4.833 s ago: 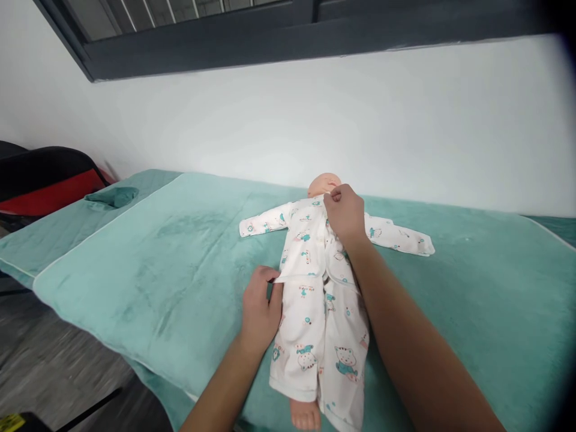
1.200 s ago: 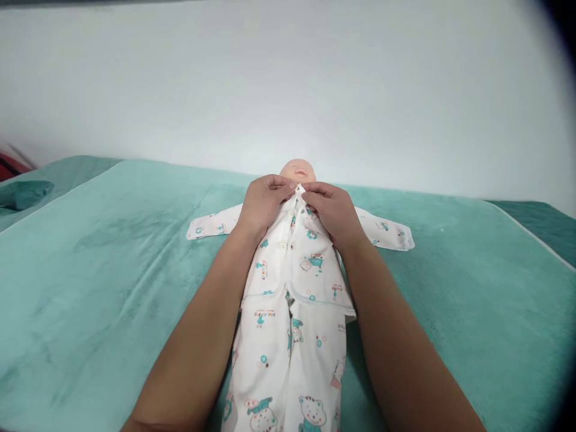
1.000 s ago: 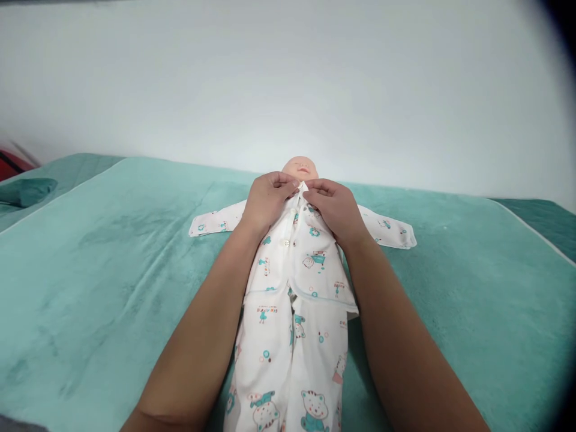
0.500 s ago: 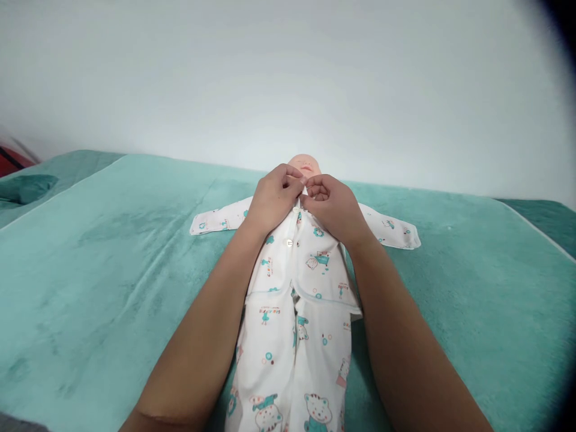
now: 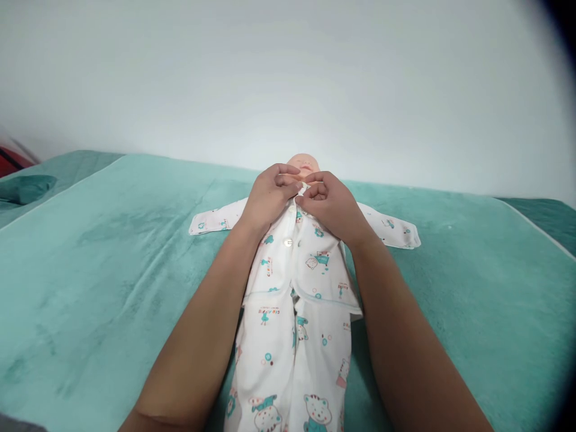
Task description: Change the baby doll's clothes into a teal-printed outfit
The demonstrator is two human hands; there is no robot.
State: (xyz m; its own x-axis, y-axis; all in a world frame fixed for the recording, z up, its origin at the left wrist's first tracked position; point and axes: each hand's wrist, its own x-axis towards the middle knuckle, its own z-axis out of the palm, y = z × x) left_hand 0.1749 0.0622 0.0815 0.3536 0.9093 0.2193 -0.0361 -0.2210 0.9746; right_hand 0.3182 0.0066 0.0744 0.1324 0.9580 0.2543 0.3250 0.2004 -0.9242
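Note:
A baby doll [image 5: 304, 163] lies on its back on a teal blanket [image 5: 112, 252], dressed in a white romper with teal cartoon prints [image 5: 297, 300], sleeves spread to both sides. My left hand [image 5: 269, 197] and my right hand [image 5: 330, 205] meet at the romper's collar just below the doll's chin. Both pinch the fabric edges there, fingers curled. A small button [image 5: 288, 242] shows on the chest below my hands. My forearms run along both sides of the doll's body.
A white wall [image 5: 288, 78] rises right behind the bed. A folded dark teal cloth [image 5: 24, 187] lies at the far left, with a sliver of something red [image 5: 11, 161] beyond it. A darker teal cover [image 5: 540, 217] shows at the right edge.
My left hand moved up from the doll's waist to join the right at the collar. In the last second the fingers of both hands curled tighter around the collar edges.

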